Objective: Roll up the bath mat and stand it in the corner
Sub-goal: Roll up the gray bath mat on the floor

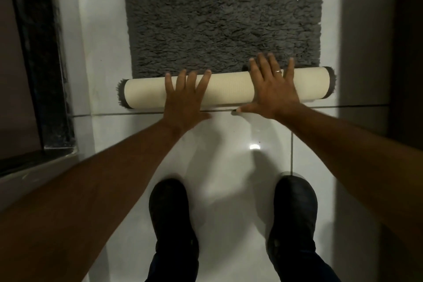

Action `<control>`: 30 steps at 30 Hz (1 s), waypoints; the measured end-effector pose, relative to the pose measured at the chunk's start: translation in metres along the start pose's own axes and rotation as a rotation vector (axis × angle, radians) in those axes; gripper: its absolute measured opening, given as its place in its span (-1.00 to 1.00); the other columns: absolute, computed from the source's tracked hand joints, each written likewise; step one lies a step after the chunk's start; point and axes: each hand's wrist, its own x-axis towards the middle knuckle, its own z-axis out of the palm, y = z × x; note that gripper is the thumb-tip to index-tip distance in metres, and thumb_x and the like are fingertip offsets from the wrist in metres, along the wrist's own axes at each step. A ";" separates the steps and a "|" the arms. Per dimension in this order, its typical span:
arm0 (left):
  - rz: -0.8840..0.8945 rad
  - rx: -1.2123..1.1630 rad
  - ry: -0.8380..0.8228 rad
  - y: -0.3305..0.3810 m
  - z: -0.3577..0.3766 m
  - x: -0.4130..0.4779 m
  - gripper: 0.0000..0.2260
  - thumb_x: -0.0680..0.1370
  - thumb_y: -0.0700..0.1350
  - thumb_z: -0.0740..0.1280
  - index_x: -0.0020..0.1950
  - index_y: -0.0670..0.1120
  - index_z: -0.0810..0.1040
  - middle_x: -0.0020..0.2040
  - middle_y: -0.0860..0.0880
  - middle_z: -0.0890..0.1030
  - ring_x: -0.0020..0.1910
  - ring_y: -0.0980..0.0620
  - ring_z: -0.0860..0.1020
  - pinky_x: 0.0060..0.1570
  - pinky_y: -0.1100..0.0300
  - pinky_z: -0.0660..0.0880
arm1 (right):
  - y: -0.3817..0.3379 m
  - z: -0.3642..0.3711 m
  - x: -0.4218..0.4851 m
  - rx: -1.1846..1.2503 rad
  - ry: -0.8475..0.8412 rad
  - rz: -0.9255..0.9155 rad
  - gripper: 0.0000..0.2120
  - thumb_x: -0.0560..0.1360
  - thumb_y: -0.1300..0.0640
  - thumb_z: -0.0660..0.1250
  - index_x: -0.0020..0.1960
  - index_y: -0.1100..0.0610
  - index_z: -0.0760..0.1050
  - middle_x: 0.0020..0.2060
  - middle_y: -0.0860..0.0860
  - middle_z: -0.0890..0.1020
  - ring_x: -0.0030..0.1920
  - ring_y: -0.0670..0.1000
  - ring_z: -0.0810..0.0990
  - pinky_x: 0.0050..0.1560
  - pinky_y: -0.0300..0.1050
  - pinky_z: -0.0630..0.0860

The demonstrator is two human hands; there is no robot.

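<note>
The shaggy dark grey bath mat (219, 14) lies on the glossy white tiled floor (229, 149), its near end curled into a cream-backed roll (226, 88) with grey pile tufting out at both ends. The roll lies crosswise just beyond a dark grout line in the tiles, and the flat, unrolled stretch of mat runs on from the roll's far side to the top of the view.

Both arms reach forward and down, bare and nearly straight, converging on the roll. The left hand (185, 98) presses flat on the roll left of its middle, palm down, fingers spread and pointing toward the flat pile, fingertips at the roll's far edge. The right hand (272, 89) lies flat on the roll right of its middle, fingers splayed wider, their tips reaching past the roll onto the grey pile; a ring (278, 71) shows on one finger, and the thumb stretches sideways along the near edge of the roll by the grout line. Neither hand grips anything: both are opened out, palms resting on the cream backing, set apart from each other.

On the near side of the roll, two black shoes (231, 215) stand on the tiles, apart.
</note>
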 end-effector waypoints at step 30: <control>0.022 -0.194 -0.133 0.021 0.008 -0.104 -0.05 0.42 0.42 0.26 0.60 -0.11 0.03 0.59 -0.23 0.06 0.56 -0.26 -0.02 0.43 -0.37 -0.06 | -0.036 0.018 -0.050 0.128 0.101 0.086 -0.33 0.62 -0.28 -0.11 0.61 0.06 0.04 0.61 0.16 0.06 0.59 0.23 -0.06 0.42 0.54 -0.14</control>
